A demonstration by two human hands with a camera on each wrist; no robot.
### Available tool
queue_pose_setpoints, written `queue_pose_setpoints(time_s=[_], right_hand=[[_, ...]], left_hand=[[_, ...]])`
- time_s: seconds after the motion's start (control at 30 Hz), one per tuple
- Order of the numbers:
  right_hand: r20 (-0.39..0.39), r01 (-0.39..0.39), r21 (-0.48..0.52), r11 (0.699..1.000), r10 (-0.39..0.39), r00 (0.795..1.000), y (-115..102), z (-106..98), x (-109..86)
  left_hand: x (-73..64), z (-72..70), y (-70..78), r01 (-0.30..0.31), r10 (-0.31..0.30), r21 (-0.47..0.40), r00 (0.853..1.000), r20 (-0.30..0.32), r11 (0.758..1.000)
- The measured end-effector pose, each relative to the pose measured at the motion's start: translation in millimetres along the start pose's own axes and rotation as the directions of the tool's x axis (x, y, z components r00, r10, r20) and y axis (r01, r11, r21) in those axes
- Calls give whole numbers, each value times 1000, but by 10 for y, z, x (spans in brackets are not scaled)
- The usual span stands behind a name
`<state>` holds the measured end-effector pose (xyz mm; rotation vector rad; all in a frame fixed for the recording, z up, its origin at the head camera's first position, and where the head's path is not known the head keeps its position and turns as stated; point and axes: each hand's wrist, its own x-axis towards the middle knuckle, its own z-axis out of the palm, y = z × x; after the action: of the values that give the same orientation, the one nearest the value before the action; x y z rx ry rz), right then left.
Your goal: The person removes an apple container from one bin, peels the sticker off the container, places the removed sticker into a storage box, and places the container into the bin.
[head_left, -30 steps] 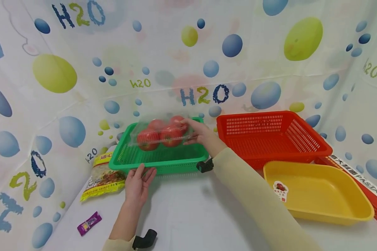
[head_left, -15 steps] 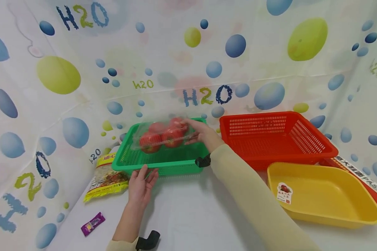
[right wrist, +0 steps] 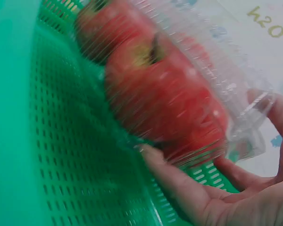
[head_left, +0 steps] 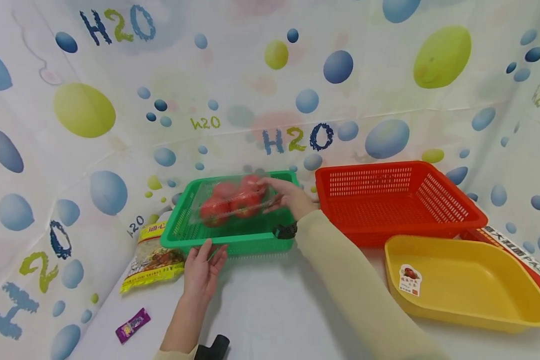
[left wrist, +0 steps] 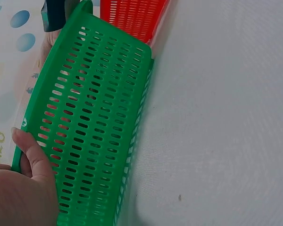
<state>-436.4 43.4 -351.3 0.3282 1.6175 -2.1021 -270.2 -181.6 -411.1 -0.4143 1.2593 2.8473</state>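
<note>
A clear plastic pack of red apples (head_left: 230, 204) is in my right hand (head_left: 288, 196), tilted inside the green basket (head_left: 234, 244). Seen from the right wrist, the apples (right wrist: 155, 89) show through the clear plastic, and the fingers (right wrist: 167, 176) grip one end of the pack from below and the side. My left hand (head_left: 201, 270) holds the front rim of the basket. In the left wrist view its thumb (left wrist: 33, 150) lies at the rim, against the slotted outer wall, and the other fingers are mostly hidden.
Right of the green basket stands a red basket (head_left: 373, 231), with a yellow tray (head_left: 472, 280) in front and a red pasta box (head_left: 528, 265) beyond it. A yellow food bag (head_left: 155, 257) leans by the green basket's left side. A purple packet (head_left: 133, 325) lies nearer me.
My right hand has lowered the apple pack a little, deeper into the green basket. The left hand stays at the rim. The head view has shifted slightly.
</note>
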Motion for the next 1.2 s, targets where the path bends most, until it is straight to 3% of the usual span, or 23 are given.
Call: queue_pose_setpoints(time_s=[0.2, 0.37, 0.77, 1.2], right_hand=[[67, -39, -86, 996, 44, 997, 80, -7, 20], [107, -42, -186, 982, 63, 992, 114, 26, 29], [64, -41, -306, 951, 63, 996, 104, -16, 8], [103, -84, -255, 963, 114, 988, 132, 4, -18]], left_hand=[[19, 34, 6, 24, -24, 7, 1000, -17, 1000], [-4, 15, 4, 10, -9, 21, 1000, -9, 1000], [22, 22, 6, 20, -20, -8, 1000, -17, 1000], [41, 22, -14, 18, -18, 10, 1000, -17, 1000]])
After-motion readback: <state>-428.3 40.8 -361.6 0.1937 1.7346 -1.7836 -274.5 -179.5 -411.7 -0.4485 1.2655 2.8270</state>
